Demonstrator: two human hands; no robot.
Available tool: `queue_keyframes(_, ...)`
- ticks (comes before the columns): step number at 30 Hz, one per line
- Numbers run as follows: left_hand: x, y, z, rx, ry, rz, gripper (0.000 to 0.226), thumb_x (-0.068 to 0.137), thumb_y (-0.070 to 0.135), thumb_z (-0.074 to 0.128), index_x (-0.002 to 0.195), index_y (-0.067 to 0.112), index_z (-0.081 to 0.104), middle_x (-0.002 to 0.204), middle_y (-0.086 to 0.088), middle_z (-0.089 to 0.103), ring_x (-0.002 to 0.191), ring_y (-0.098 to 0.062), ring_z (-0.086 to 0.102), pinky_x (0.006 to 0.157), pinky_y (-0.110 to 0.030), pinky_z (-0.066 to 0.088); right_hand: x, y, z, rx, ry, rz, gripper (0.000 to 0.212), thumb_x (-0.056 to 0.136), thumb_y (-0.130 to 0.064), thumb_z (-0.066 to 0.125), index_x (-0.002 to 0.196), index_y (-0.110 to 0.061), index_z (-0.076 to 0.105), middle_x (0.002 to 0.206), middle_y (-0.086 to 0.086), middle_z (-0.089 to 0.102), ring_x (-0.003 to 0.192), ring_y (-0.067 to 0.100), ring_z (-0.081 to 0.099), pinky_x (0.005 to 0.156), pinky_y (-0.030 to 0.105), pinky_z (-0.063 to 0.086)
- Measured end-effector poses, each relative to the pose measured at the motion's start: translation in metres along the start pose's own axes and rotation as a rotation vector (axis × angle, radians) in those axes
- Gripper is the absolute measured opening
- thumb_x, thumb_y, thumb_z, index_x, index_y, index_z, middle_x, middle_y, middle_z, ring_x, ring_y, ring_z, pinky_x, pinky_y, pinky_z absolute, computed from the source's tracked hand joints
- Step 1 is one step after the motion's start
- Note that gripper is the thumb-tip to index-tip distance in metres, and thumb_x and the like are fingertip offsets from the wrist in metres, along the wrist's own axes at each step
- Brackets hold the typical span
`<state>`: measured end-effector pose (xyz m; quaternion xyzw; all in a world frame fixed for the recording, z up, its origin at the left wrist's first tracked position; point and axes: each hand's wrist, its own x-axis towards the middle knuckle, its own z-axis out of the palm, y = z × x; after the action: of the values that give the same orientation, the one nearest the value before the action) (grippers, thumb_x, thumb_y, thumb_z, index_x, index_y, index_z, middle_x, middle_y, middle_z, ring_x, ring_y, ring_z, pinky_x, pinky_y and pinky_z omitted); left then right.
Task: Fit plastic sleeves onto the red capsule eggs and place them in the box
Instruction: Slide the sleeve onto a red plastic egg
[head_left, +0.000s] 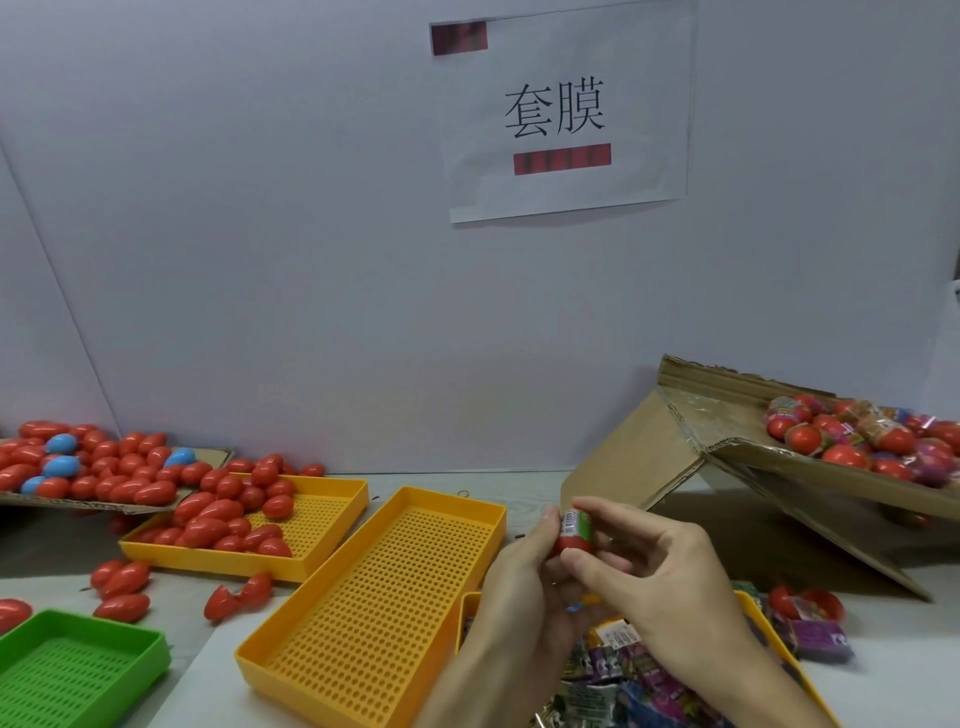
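- Both hands, left (519, 577) and right (654, 566), pinch one sleeved red egg (574, 530) above the desk (208, 660), at 5 o'clock.
- Three yellow trays; one green tray (78, 670) at 8 o'clock.
- One box (727, 457) at 3 o'clock, holding sleeved eggs.

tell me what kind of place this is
Probably a hand-packing station in a small toy factory. A paper sign is taped to a plain partition, loose red capsule eggs fill a yellow tray, and sleeved ones pile in a cardboard box.
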<state>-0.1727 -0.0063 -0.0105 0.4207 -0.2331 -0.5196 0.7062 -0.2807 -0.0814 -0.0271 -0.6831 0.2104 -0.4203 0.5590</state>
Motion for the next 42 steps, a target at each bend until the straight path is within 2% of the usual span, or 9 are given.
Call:
queue_keyframes(7,0.002,-0.001,0.0,0.006,-0.051,0.037,0.046,0.096,0.032,0.05,0.069,0.007,0.078,0.089,-0.026,0.073,0.081,-0.032,0.074,0.071,-0.044,0.061,0.002,-0.001,-0.003,0.134,0.012,-0.003,0.05,0.069,-0.022,0.078,0.118,-0.019,0.07,0.103,0.0,0.077,0.102,0.013,0.071,0.085,0.017,0.055)
queue_keyframes(12,0.001,-0.004,0.004,0.042,-0.058,0.066,0.04,0.085,0.037,0.054,0.08,0.003,0.074,0.094,-0.029,0.072,0.084,-0.033,0.073,0.074,-0.044,0.059,0.001,-0.001,-0.002,0.135,0.033,-0.002,0.045,0.071,-0.023,0.074,0.116,-0.022,0.071,0.103,-0.002,0.077,0.103,0.014,0.071,0.09,0.025,0.056)
queue_keyframes(16,0.003,-0.006,0.003,0.11,-0.004,0.048,0.042,0.094,0.037,0.053,0.092,-0.001,0.072,0.089,-0.025,0.073,0.079,-0.031,0.073,0.072,-0.042,0.059,0.002,0.001,-0.002,0.137,0.056,0.005,0.042,0.072,-0.02,0.073,0.114,-0.023,0.071,0.102,-0.003,0.077,0.101,0.012,0.072,0.081,0.02,0.057)
queue_keyframes(21,0.005,-0.001,0.0,0.439,0.237,0.209,0.029,0.098,0.031,0.058,0.091,0.005,0.069,0.076,-0.015,0.074,0.065,-0.025,0.072,0.063,-0.036,0.059,0.002,0.009,0.002,-0.146,0.103,-0.027,0.043,0.083,-0.003,0.074,0.114,-0.032,0.069,0.103,-0.02,0.073,0.1,0.004,0.069,0.085,0.021,0.057)
queue_keyframes(26,0.001,-0.001,0.001,0.626,0.186,0.293,0.017,0.092,0.032,0.067,0.089,0.016,0.073,0.08,-0.002,0.076,0.075,-0.016,0.074,0.068,-0.034,0.062,0.001,0.006,0.006,-0.395,0.117,-0.121,0.045,0.081,-0.002,0.077,0.116,-0.029,0.069,0.107,-0.034,0.06,0.103,-0.006,0.061,0.091,0.026,0.056)
queue_keyframes(29,0.002,0.0,0.0,0.568,0.139,0.256,0.021,0.097,0.026,0.06,0.094,0.01,0.073,0.08,-0.005,0.076,0.077,-0.019,0.074,0.072,-0.037,0.062,-0.001,0.005,0.007,-0.449,0.113,-0.168,0.049,0.08,-0.004,0.078,0.12,-0.03,0.068,0.111,-0.035,0.056,0.108,-0.007,0.056,0.092,0.022,0.055)
queue_keyframes(33,0.003,0.004,0.001,0.371,0.089,0.152,0.04,0.102,0.028,0.05,0.084,0.0,0.072,0.082,-0.022,0.074,0.075,-0.028,0.074,0.068,-0.035,0.061,-0.002,0.002,0.008,-0.459,0.085,-0.201,0.056,0.079,-0.01,0.08,0.127,-0.034,0.064,0.116,-0.036,0.056,0.11,-0.007,0.055,0.09,0.015,0.052)
queue_keyframes(37,0.0,0.003,0.001,0.284,0.006,0.102,0.042,0.102,0.03,0.049,0.083,0.0,0.072,0.086,-0.022,0.074,0.081,-0.029,0.074,0.066,-0.031,0.059,-0.002,0.004,0.007,-0.445,0.134,-0.228,0.054,0.079,-0.001,0.078,0.122,-0.032,0.067,0.111,-0.034,0.06,0.101,-0.006,0.059,0.079,0.008,0.05)
queue_keyframes(42,-0.001,0.003,0.0,0.291,-0.029,0.104,0.04,0.102,0.028,0.048,0.092,-0.005,0.069,0.09,-0.022,0.074,0.087,-0.031,0.074,0.068,-0.031,0.059,-0.002,0.006,0.006,-0.397,0.145,-0.216,0.056,0.079,0.005,0.076,0.117,-0.035,0.069,0.11,-0.034,0.061,0.097,-0.003,0.061,0.071,0.01,0.052)
